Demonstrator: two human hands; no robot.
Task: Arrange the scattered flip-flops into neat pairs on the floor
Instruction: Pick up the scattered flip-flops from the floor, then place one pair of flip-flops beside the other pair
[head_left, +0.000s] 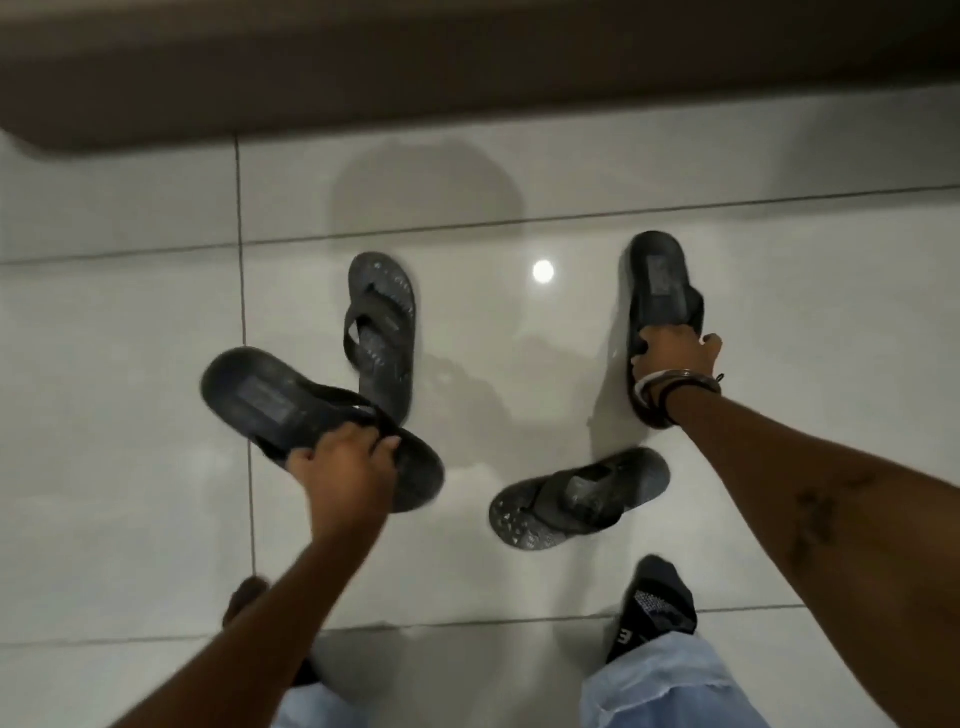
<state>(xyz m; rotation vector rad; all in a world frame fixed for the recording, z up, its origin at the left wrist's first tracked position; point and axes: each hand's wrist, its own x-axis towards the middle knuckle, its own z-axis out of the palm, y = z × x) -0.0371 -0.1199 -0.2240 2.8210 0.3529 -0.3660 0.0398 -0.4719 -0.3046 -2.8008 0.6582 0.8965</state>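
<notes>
Several dark flip-flops lie over a glossy white tiled floor (130, 322). My left hand (345, 467) grips one smooth-soled flip-flop (260, 400) by its strap, lifted and angled to the upper left. My right hand (675, 353), bracelets at the wrist, is shut on a matching smooth flip-flop (657, 275) standing lengthwise at the right. A patterned flip-flop (382, 322) lies upright in the middle, partly behind the lifted one. Its patterned mate (576, 499) lies sideways below my right arm, toe to the left.
A brown ledge or piece of furniture (467, 67) runs across the top of the view. My feet stand at the bottom: one in a black sock (654, 608) on the right, the other (244, 597) mostly hidden by my left forearm. Light jeans show below.
</notes>
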